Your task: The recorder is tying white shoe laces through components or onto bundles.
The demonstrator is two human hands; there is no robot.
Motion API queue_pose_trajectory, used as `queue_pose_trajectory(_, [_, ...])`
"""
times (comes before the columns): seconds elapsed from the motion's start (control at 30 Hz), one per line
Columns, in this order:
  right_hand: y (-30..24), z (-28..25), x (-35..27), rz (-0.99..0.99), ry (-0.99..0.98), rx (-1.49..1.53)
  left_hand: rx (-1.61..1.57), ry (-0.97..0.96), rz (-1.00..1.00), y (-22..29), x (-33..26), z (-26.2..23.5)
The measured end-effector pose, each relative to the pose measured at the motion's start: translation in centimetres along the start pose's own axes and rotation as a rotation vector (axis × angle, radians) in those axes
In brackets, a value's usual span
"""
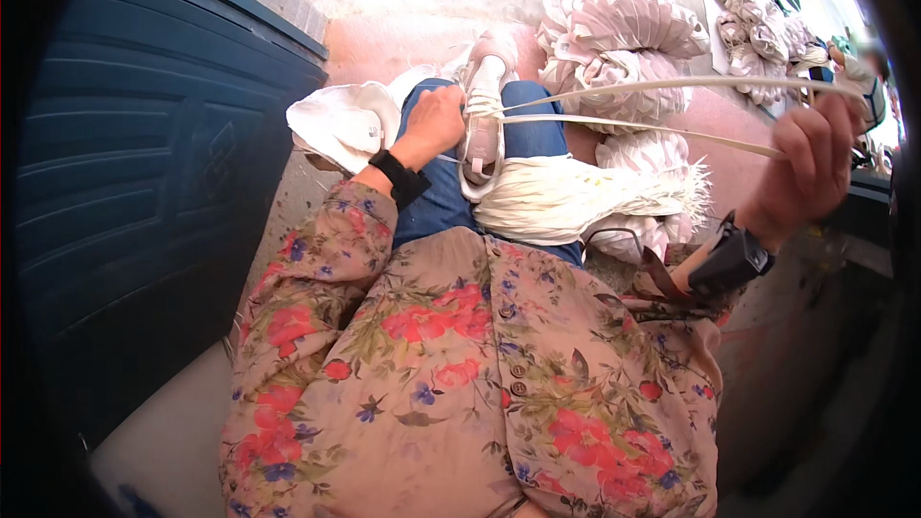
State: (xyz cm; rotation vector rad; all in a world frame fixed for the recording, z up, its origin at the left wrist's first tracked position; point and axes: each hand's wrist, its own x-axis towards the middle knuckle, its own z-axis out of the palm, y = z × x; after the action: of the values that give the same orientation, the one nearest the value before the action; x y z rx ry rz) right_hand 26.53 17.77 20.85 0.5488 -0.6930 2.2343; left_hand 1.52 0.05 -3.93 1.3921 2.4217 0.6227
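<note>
A pale pink and white shoe upper (486, 139) lies lengthwise between my knees. Closed at its left edge, my left hand (434, 123) grips the upper; its fingertips are partly hidden. Two strands of a cream shoelace (662, 85) run from the upper's eyelets, stretched out to the right. My right hand (801, 158) is raised at the far right, fingers curled round the lace. A thick bundle of cream laces (552, 197) drapes over my right thigh.
White shoe uppers (345, 125) lie beside my left knee. Ringed stacks of pinkish uppers (628, 24) sit on the floor ahead to the right, with more stacks (753, 24) beyond. A dark blue panelled crate (163, 144) stands close on my left.
</note>
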Motion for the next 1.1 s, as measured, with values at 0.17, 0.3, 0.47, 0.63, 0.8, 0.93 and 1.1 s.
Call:
queue_pose_trajectory(0.17, [-1.0,0.3,-0.8,-0.025,0.053,-0.114,-0.228,-0.111,-0.023,-0.7,0.9,-1.4])
queue_pose_trajectory(0.3, [-1.9,-0.2,-1.4,-0.003,-0.016,-0.142,-0.503,-0.357,0.001,0.0,1.2,-1.5])
queue_pose_trajectory(0.47, [-2.2,-0.5,-1.6,0.006,-0.040,-0.192,-0.408,-0.499,0.030,0.8,1.6,-2.1])
queue_pose_trajectory(0.63, [-3.1,-3.3,-2.1,0.005,0.143,-0.214,-0.234,-0.564,0.098,1.2,2.1,-3.2])
queue_pose_trajectory(0.8, [-0.4,-8.2,-2.7,0.251,0.695,-0.698,-0.441,-0.537,0.280,2.0,1.2,-6.1])
queue_pose_trajectory(0.93, [8.5,-11.4,-6.8,0.672,0.744,-0.829,-1.039,-0.322,0.048,-0.9,1.1,-14.0])
queue_pose_trajectory(1.1, [19.3,-13.2,-14.0,1.301,0.749,-0.620,-1.660,0.093,0.002,-7.1,1.7,-23.6])
